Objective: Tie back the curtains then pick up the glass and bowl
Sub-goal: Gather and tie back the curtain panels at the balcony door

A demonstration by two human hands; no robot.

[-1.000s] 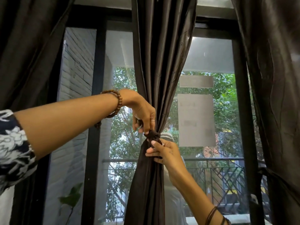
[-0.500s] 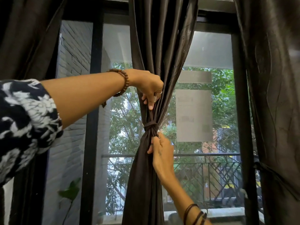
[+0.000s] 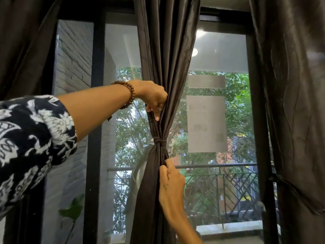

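A dark brown middle curtain (image 3: 167,55) hangs in front of the window, gathered at mid height by a knotted tie (image 3: 159,140). My left hand (image 3: 154,99), with a bead bracelet on its wrist, grips the curtain folds above the knot. My right hand (image 3: 169,180) pinches the fabric just below the knot. No glass or bowl is in view.
A second dark curtain (image 3: 292,103) hangs at the right and another (image 3: 26,41) at the left. Black window frames (image 3: 93,120) stand behind. Papers (image 3: 205,124) are stuck on the pane. A balcony railing (image 3: 219,187) and trees lie outside, and a green plant (image 3: 73,210) shows at lower left.
Both hands left the knot: my left hand moved up to grip the folds above it, my right hand slid down below it. The tie now sits cinched around the curtain.
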